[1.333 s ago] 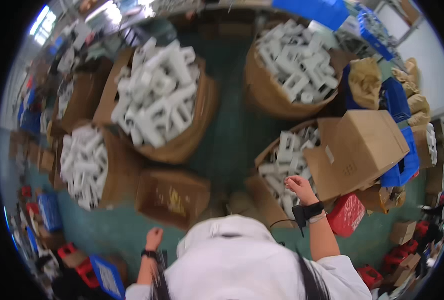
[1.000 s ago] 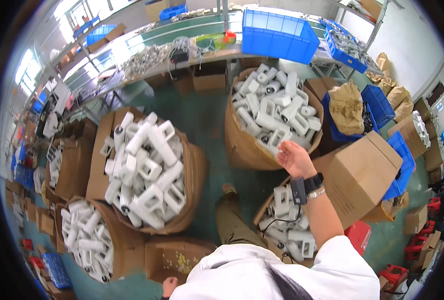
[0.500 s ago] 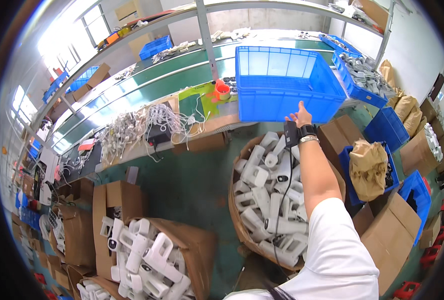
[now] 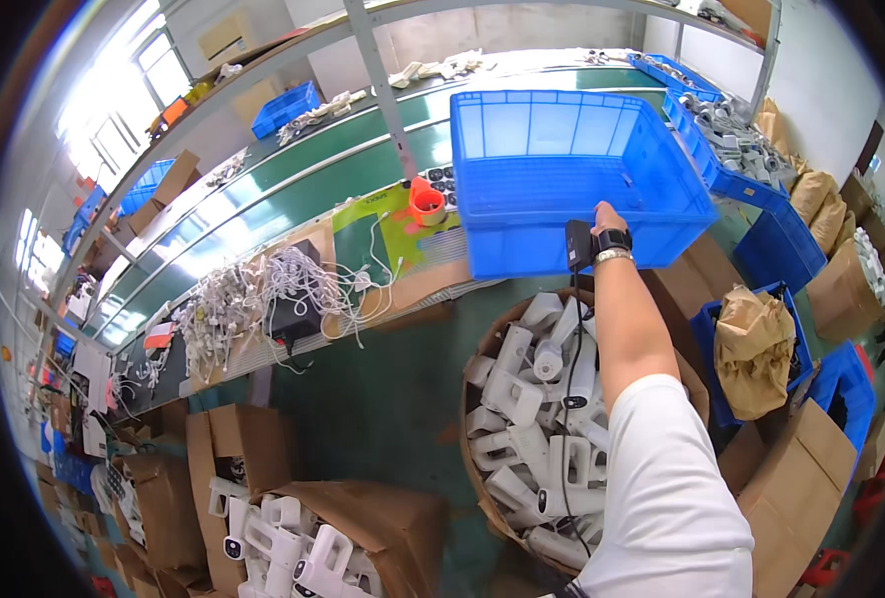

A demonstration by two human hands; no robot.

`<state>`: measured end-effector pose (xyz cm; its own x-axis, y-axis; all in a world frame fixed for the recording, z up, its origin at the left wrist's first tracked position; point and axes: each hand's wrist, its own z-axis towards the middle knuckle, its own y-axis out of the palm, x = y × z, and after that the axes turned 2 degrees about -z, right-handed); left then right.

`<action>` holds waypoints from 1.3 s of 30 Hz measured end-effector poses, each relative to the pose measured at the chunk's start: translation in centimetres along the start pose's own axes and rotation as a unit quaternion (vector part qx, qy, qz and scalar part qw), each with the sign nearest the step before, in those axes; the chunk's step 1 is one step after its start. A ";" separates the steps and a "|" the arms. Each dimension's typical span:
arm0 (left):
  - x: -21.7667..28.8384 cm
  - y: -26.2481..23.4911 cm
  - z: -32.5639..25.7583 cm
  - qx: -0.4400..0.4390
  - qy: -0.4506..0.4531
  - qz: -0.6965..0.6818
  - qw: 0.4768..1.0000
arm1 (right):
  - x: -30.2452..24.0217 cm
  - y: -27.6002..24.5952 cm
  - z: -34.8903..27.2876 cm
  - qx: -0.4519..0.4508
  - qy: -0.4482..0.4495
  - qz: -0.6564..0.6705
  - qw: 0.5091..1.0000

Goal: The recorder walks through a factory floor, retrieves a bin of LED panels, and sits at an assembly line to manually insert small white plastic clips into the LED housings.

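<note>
My right hand point(image 4: 609, 216) is closed over the near rim of a large blue plastic crate point(image 4: 522, 244). The crate's visible inside holds nothing apart from a small dark mark or bit near its right end. A watch, a bracelet and a black box point(image 4: 579, 245) with a hanging black cable point(image 4: 565, 439) sit at my right wrist. Beneath my forearm stands a round brown carton point(image 4: 474, 468) heaped with white plastic housings point(image 4: 522, 399), some with a dark window. My left hand is out of view.
On the bench to the left lie tangled white cables point(image 4: 303, 284) and an orange cup point(image 4: 426, 202). Another carton point(image 4: 393, 518) of white housings stands lower left. At right are a paper bag point(image 4: 753, 349), blue crates and opened cardboard. A metal shelf post point(image 4: 378, 85) rises behind.
My right hand, earlier with fingers spread at the crate's near side, has closed on its rim. The crate looks larger and closer. The whole view has shifted a little.
</note>
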<state>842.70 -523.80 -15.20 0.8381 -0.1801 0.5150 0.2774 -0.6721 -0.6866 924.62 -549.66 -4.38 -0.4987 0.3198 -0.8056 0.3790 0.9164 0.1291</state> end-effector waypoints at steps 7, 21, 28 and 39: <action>5.0 -1.1 -3.2 -0.039 -0.003 0.016 0.999 | 13.0 -2.4 0.3 -0.066 -0.337 -0.479 0.808; 9.6 -1.2 -10.4 -0.174 0.072 -0.001 0.982 | 4.9 -22.0 -14.9 -0.174 0.013 0.078 0.982; 8.9 -2.1 -12.0 -0.154 0.389 0.034 0.908 | 6.4 -37.9 -35.5 -0.208 -0.173 0.072 0.960; 8.2 4.2 -16.1 -0.091 0.443 -0.041 0.891 | 18.5 -48.8 -54.2 -0.203 -0.307 -0.013 0.930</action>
<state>843.16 -539.65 -5.58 0.0958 -0.5664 0.8185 0.1720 -0.8005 -0.5741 854.63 -575.40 5.75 0.0829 0.2117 -0.9738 -0.0141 0.9773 0.2113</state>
